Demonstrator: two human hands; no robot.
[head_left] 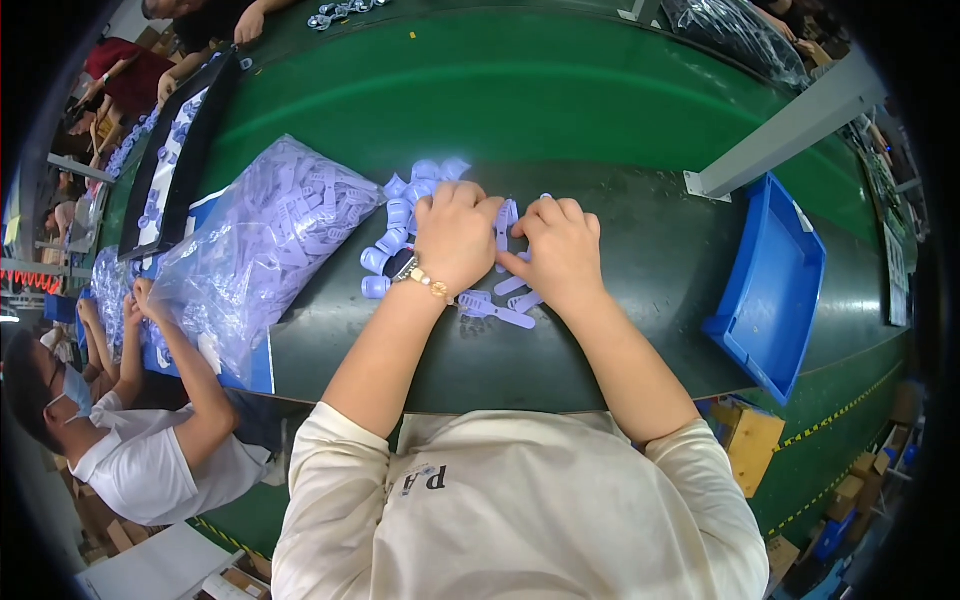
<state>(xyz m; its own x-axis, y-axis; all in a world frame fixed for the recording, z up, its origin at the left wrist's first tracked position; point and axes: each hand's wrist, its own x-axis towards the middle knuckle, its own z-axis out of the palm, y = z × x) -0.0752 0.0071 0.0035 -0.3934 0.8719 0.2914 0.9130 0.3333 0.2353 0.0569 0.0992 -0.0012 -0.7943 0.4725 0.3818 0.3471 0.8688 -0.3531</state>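
My left hand (455, 235), wearing a dark watch (403, 265) and a bracelet, is closed, with its fingertips hidden beneath it. Touching its right side is a slotted lavender plastic strap (506, 222). My right hand (557, 248) is bent in from the other side, its thumb and fingers closed about that strap's lower part. More lavender straps (497, 310) lie loose on the table just below the hands. Along the left hand's far and outer side runs a cluster of lavender curved plastic pieces (397, 212).
A clear bag (290, 200) full of lavender straps lies at left, beside a black-edged tray (190, 150). At right are a grey post (790, 125) and a blue bin (770, 290) at the dark table's edge (680, 380). A masked co-worker (150, 440) sits at left.
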